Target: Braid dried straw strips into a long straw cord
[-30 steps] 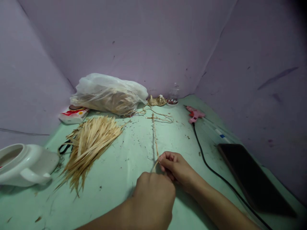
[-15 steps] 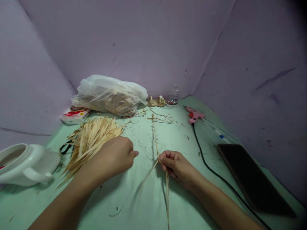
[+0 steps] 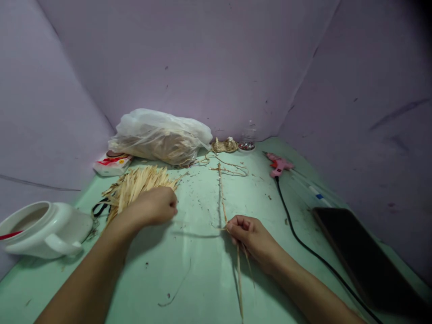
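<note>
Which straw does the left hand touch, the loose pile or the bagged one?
The loose fan of pale straw strips: the left hand rests on it, while the other lies inside the clear plastic bag.

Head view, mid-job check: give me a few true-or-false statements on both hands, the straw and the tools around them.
1. The right hand pinches the straw cord. True.
2. The left hand holds the glue gun. False: it rests on the straw strips; the glue gun lies untouched on the far right.
3. The plastic bag lies behind the straw strips. True.
4. The white jug stands beside the right hand. False: it is at the left edge.
</note>
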`<state>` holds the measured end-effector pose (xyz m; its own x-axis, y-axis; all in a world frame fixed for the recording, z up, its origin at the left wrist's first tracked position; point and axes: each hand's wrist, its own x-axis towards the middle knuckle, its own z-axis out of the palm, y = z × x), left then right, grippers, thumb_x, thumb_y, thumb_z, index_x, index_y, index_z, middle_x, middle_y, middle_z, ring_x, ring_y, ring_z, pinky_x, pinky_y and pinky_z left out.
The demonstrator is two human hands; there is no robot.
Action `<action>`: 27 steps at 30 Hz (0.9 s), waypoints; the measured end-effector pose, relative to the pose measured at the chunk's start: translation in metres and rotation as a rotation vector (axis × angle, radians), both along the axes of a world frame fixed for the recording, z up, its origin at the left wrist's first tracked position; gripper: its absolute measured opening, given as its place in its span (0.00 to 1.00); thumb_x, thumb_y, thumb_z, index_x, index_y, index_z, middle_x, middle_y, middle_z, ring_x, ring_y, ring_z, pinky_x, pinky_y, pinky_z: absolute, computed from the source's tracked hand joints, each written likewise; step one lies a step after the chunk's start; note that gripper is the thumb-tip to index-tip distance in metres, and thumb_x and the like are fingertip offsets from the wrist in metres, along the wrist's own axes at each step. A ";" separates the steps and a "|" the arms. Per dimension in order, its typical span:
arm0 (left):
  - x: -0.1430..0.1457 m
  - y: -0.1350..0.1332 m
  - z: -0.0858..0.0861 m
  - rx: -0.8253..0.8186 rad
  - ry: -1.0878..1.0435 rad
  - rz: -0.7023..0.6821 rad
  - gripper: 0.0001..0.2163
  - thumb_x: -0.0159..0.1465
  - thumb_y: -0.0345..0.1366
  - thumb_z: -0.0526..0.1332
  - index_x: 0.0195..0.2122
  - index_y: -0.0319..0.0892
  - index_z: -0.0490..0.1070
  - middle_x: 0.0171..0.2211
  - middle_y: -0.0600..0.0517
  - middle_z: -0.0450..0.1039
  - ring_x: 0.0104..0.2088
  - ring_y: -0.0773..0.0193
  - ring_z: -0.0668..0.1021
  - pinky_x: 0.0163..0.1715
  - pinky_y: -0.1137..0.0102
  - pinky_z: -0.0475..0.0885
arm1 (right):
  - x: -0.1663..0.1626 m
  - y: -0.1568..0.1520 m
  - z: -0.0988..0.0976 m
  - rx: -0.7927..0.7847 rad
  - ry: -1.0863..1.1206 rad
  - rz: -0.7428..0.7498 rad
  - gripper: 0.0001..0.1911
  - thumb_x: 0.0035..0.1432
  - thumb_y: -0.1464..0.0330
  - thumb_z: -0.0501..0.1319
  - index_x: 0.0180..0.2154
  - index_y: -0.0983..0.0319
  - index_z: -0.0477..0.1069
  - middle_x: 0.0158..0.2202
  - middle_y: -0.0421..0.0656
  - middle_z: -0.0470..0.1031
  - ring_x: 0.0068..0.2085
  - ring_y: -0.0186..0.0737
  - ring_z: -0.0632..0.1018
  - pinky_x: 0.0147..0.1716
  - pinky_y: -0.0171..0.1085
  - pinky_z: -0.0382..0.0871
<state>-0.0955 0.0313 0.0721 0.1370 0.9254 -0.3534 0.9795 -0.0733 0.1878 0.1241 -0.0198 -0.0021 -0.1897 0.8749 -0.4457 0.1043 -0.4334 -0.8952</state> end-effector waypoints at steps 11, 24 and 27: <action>-0.026 0.007 0.016 0.284 0.144 0.286 0.10 0.48 0.40 0.54 0.23 0.43 0.73 0.23 0.49 0.72 0.25 0.62 0.70 0.24 0.71 0.57 | -0.002 -0.001 0.000 0.005 -0.004 -0.010 0.09 0.49 0.66 0.57 0.22 0.64 0.63 0.14 0.34 0.61 0.12 0.22 0.54 0.11 0.28 0.44; -0.044 0.013 0.013 0.370 0.156 0.299 0.10 0.46 0.34 0.53 0.26 0.44 0.73 0.26 0.49 0.72 0.27 0.61 0.70 0.24 0.72 0.57 | -0.001 -0.001 -0.003 0.014 0.004 0.016 0.11 0.49 0.64 0.57 0.21 0.64 0.62 0.14 0.35 0.60 0.13 0.23 0.55 0.12 0.28 0.44; -0.040 0.014 0.006 0.323 0.092 0.205 0.09 0.46 0.34 0.53 0.24 0.43 0.72 0.24 0.50 0.72 0.26 0.63 0.70 0.23 0.72 0.57 | -0.001 -0.001 -0.002 0.007 0.013 0.020 0.12 0.50 0.64 0.56 0.20 0.64 0.61 0.14 0.34 0.59 0.13 0.22 0.54 0.12 0.28 0.44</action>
